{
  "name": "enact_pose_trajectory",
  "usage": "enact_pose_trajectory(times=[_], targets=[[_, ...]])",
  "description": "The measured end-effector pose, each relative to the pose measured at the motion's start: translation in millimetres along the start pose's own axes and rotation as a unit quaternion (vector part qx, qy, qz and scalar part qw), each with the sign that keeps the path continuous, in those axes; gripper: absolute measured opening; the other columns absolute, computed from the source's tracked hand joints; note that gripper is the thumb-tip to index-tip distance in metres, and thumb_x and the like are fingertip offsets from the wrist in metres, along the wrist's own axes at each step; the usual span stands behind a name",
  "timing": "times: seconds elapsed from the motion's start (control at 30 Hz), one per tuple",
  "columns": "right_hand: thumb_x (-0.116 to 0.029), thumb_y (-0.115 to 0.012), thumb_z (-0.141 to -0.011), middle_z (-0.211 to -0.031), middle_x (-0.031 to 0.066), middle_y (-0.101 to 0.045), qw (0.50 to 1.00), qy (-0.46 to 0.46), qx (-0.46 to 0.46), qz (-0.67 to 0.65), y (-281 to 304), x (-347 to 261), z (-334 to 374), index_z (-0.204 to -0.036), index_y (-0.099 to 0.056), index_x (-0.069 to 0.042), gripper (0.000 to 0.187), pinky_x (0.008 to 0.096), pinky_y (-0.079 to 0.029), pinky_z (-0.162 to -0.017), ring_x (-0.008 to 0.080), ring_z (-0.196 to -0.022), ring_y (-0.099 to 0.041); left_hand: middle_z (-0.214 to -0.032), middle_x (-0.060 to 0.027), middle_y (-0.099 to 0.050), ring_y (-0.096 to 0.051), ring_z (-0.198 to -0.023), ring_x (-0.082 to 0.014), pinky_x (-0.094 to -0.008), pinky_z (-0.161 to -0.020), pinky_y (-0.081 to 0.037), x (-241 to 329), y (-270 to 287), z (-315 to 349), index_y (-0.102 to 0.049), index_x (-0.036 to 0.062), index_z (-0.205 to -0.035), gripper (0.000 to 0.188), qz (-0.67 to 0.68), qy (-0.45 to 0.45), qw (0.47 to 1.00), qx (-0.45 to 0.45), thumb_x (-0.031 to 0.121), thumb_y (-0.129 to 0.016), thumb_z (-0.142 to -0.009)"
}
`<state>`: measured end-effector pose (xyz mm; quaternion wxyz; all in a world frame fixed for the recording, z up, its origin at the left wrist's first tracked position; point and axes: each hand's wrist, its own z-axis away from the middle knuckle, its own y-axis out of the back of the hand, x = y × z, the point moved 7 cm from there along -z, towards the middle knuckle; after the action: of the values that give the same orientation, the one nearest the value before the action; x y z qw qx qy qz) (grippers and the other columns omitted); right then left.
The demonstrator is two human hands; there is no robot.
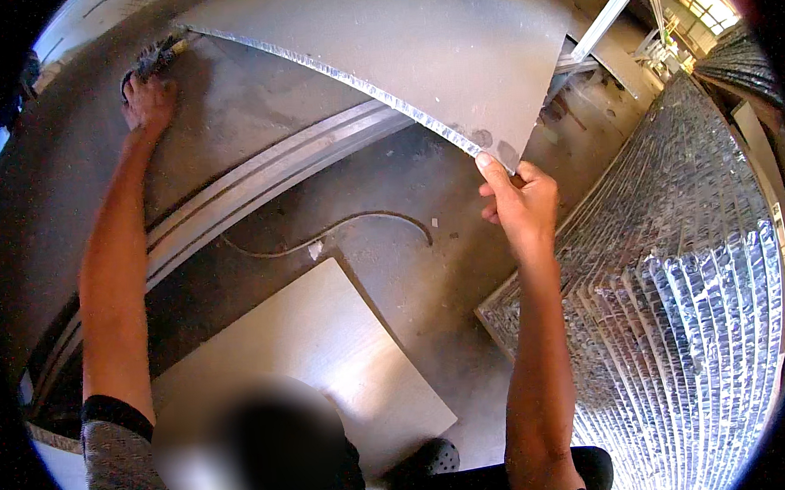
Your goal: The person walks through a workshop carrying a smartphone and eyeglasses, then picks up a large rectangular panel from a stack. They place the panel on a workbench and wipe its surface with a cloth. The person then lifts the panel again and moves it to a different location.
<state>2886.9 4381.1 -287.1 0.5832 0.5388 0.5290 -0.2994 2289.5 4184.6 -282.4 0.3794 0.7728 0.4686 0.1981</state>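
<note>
My right hand (519, 201) pinches the near corner of a large flat grey-brown panel (427, 57), thumb on top and fingers beneath. The panel's long edge (339, 75) is pale and rough, and it slants from my right hand up to the far left. My left hand (148, 104) is stretched out at the far left, closed around a dark, bristly brush (154, 58) close to the far end of that edge. The brush rests on or just over a dusty table surface (251, 93); contact cannot be made out. Part of the brush is hidden by my fingers.
A metal rail (273, 158) runs along the table's near side. Below, a pale board (326, 337) lies on the floor, near a thin curved strip (364, 216) and a dark shoe (435, 458). Stacked panels (680, 310) with ragged silvery edges stand at right.
</note>
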Motion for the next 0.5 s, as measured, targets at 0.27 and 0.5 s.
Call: enact_pose_trajectory(times=[0.27,0.5], targets=[[-0.042,-0.066,-0.088,-0.069,0.0121,-0.067,0.999,-0.042,0.0,-0.027,13,-6,-2,-0.085,-0.066,0.002,0.045,0.0287,-0.048,-0.044,0.0158,-0.047,-0.06,-0.148,-0.0184,-0.032,-0.029,-0.138,-0.0381,-0.0553,-0.107,-0.033,10,12,1,-0.06,0.0086,-0.121,0.051,0.018,-0.003,0.999,-0.049,0.048,-0.056,-0.089],[-0.041,-0.061,-0.092,-0.073,0.0152,-0.069,0.997,-0.029,-0.025,-0.063,14,-2,-3,-0.088,-0.064,0.004,0.045,0.0271,-0.047,-0.045,0.0165,-0.048,-0.062,-0.148,-0.0195,-0.032,-0.027,-0.138,-0.0398,-0.0539,-0.109,-0.031,4,1,0,-0.059,0.0072,-0.125,0.057,0.017,-0.016,0.999,-0.026,0.051,-0.053,-0.09]])
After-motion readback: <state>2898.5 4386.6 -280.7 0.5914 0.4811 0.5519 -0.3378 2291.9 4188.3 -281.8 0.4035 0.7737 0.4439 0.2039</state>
